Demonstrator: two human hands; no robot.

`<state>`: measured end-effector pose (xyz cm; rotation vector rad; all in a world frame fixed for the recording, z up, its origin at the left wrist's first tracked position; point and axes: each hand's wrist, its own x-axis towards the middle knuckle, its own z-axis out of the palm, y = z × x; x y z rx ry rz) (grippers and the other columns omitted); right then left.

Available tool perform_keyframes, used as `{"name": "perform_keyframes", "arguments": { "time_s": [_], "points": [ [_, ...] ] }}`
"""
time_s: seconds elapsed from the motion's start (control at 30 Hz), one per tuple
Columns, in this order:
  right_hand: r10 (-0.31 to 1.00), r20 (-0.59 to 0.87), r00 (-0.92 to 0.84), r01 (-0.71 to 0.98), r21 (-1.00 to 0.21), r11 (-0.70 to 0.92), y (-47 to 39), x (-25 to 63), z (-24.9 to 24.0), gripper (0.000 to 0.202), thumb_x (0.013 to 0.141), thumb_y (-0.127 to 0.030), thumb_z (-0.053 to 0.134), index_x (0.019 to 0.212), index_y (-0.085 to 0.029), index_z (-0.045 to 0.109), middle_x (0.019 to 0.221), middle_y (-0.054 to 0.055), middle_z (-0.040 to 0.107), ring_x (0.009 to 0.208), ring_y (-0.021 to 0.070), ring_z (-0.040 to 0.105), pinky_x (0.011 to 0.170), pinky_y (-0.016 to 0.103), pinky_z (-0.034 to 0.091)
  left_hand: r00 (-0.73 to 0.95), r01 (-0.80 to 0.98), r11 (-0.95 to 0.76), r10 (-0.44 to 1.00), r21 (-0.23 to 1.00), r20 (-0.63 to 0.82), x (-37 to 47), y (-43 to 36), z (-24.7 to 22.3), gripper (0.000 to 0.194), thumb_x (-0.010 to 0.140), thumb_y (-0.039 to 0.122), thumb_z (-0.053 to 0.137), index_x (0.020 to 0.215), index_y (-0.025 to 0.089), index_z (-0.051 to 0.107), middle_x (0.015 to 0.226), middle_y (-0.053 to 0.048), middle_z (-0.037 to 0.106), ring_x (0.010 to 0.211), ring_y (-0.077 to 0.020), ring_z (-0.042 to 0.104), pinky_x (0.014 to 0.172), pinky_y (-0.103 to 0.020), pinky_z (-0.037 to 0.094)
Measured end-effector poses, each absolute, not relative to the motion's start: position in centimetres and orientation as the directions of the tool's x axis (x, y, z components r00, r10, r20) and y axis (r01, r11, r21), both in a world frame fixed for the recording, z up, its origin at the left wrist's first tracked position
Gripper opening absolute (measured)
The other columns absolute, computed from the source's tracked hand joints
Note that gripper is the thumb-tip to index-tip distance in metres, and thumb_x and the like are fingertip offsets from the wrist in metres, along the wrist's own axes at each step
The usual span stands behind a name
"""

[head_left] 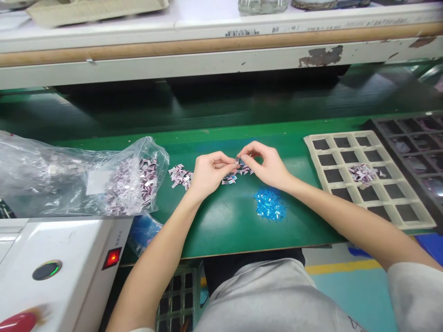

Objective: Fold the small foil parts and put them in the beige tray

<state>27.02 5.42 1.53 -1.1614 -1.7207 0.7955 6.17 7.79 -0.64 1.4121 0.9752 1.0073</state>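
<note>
My left hand (212, 173) and my right hand (265, 163) meet over the green work surface (221, 226), fingertips almost touching. Between them is a small shiny rectangular piece (237, 161), pinched by the left thumb and forefinger; the right fingers are closed at its other side. Whether the right hand grips that same piece or another is too small to tell. Under and beside my hands lie loose small pinkish-silver pieces (180, 176), partly hidden by the fingers. Closer to me, below the right hand, sits a pile of thin bright blue film strips (270, 204).
A clear plastic bag (131, 184) full of similar pieces lies at left, behind a white machine (65, 272) with a lit red switch (111, 258). At right, a cream compartment tray (372, 138) holds some pieces, beside a black tray (415, 152). A shelf edge (207, 46) spans the back.
</note>
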Motion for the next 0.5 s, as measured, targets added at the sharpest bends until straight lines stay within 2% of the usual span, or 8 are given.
{"name": "perform_keyframes", "arguments": {
  "time_s": [0.37, 0.5],
  "points": [
    [0.928, 0.333, -0.17, 0.404, -0.835, 0.374, 5.4, 26.8, 0.8, 0.012, 0.099, -0.032, 0.064, 0.092, -0.025, 0.07, 0.096, 0.004, 0.077, 0.091, 0.0234, 0.071, 0.085, 0.04, 0.059, 0.307, 0.045, -0.078, 0.95, 0.996, 0.06, 6.6, 7.5, -0.2, 0.024, 0.076, 0.038, 0.092, 0.082, 0.018, 0.08, 0.09, -0.009, 0.085, 0.088, -0.0283, 0.084, 0.089, -0.042, 0.07],
    [0.936, 0.315, -0.159, 0.387, -0.852, 0.353, 5.7, 26.9, 0.4, 0.012, 0.099, -0.033, 0.065, 0.096, -0.025, 0.072, 0.099, 0.005, 0.079, 0.092, 0.0237, 0.072, 0.086, 0.041, 0.06, 0.311, 0.045, -0.07, 0.949, 0.997, 0.052, 6.6, 7.4, 0.0, 0.025, 0.075, 0.039, 0.092, 0.081, 0.018, 0.079, 0.088, -0.009, 0.085, 0.086, -0.0281, 0.084, 0.087, -0.042, 0.07]
  ]
}}
